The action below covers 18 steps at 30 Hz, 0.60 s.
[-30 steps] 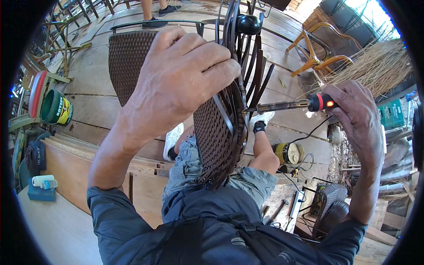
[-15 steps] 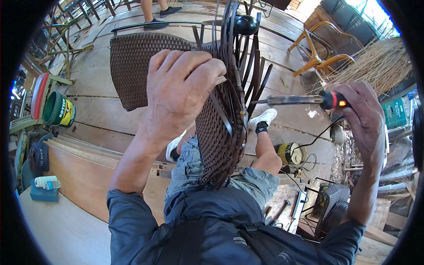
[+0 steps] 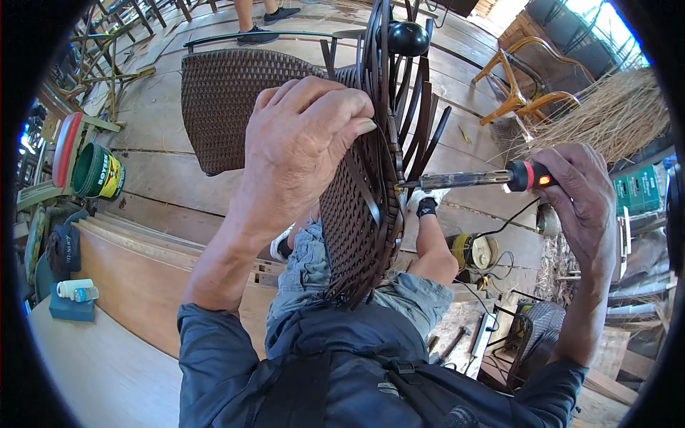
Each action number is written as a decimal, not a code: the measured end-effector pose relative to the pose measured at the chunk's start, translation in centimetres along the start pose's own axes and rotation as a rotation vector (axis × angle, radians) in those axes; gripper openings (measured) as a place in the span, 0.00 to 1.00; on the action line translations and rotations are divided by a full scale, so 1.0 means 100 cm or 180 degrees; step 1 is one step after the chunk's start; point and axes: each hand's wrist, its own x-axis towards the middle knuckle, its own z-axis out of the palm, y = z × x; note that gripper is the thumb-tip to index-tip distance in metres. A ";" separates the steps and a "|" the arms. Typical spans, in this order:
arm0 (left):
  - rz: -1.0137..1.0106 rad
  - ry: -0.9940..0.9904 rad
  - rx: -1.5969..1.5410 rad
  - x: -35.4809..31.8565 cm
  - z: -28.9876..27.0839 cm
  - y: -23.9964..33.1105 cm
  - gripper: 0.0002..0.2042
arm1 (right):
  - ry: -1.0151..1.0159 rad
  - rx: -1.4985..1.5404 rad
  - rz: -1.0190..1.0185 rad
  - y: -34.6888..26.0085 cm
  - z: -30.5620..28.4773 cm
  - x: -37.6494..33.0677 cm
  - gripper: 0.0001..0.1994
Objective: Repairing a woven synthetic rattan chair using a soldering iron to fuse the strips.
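A dark brown woven wicker furniture piece (image 3: 235, 107) stands in front of me and between my legs, with loose flat strips (image 3: 426, 118) sticking out along its right edge. My left hand (image 3: 300, 135) is closed in a pinch at that edge, on a thin brown strip partly hidden by the fingers. A soldering iron (image 3: 464, 179) with a black-and-red handle and a glowing light is gripped in my right hand (image 3: 581, 192). Its tip points left and meets the wrapped edge, below my left fingertips. At the top, a shiny black ball (image 3: 408, 38) sits on the piece.
A yellow can (image 3: 474, 251) stands by my foot, near the iron's cord. Right of me are a power strip (image 3: 484, 332) and a hammer (image 3: 453, 342). A rattan chair (image 3: 510, 82) and straw bundle (image 3: 614, 107) lie beyond; a green bucket (image 3: 96, 171) is left.
My right hand has moved the soldering iron left and slightly down, bringing its tip to the wicker edge. My left hand keeps its pinch; the whole view has shifted slightly.
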 end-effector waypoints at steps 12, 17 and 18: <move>0.0374 0.0022 0.0221 0.003 -0.003 -0.007 0.10 | -0.0211 -0.0739 -0.0019 -0.024 -0.022 0.011 0.22; 0.0476 0.0234 0.0218 0.002 -0.001 -0.010 0.11 | -0.0276 -0.0946 -0.0139 -0.027 -0.028 0.019 0.22; 0.0491 0.0240 0.0237 0.001 0.000 -0.010 0.11 | -0.0286 -0.0962 -0.0152 -0.028 -0.030 0.020 0.22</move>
